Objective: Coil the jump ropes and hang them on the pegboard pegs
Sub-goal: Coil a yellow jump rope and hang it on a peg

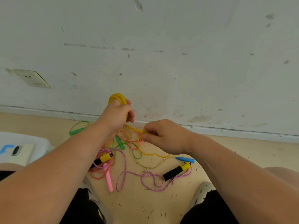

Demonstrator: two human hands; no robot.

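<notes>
Single wide-angle view, worn on the head, looking forward and down along both forearms. Held very near to the grip: left hand (pixel 115 116) round the coiled yellow jump rope (pixel 117 97) almost at frame centre, right hand (pixel 163 135) pinching its loose strand just right of that and slightly lower. Beyond the grip, facing the white wall (pixel 161 46). Below the grip and nearer, down onto the floor (pixel 137 202), between black shorts (pixel 210 209) at the bottom edge.
</notes>
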